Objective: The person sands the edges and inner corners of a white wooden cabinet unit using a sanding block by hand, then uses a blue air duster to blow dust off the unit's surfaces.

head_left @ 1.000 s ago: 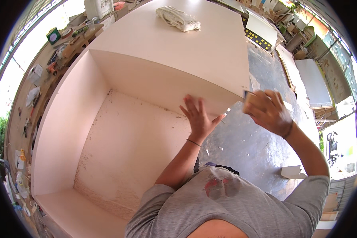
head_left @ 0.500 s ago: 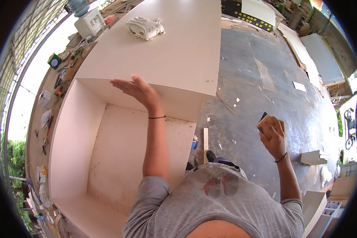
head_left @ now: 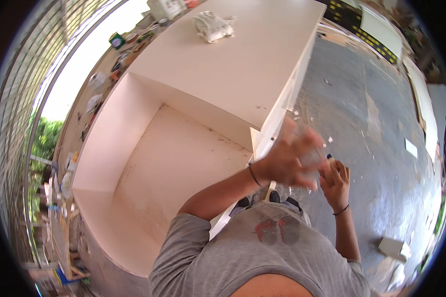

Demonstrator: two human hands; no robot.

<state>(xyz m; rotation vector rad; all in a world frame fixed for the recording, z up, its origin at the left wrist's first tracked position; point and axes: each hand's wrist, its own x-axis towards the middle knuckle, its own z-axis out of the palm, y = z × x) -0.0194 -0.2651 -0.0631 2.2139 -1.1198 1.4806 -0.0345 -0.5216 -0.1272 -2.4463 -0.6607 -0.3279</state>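
While only the head view is on offer, quite a lot can be read from it. A small block (head_left: 330,159), tan with a dark blue end, is gripped in the right hand (head_left: 336,185), with the fingers curled closed around it and just the top end poking out. It's held out over the grey floor (head_left: 352,114), right of the big pale cabinet (head_left: 243,64) and clear of it.

The left hand (head_left: 295,153) is spread wide, pretty blurred, between the cabinet's near corner and the block. Nothing can be made out in its grasp, and whether the other hand's fingers are being touched can't be told.

On the cabinet's flat panel a crumpled white cloth (head_left: 214,27) is left lying, and dusty specks can be seen in the open compartment (head_left: 173,158).

As for the step in hand, it looks like an in-between moment, fwiw: the block is being handled, not pressed on anything. For any contact with the cabinet edge, the block would have to be carried leftward, the open hand moved out of its path, and the grip kept snug.
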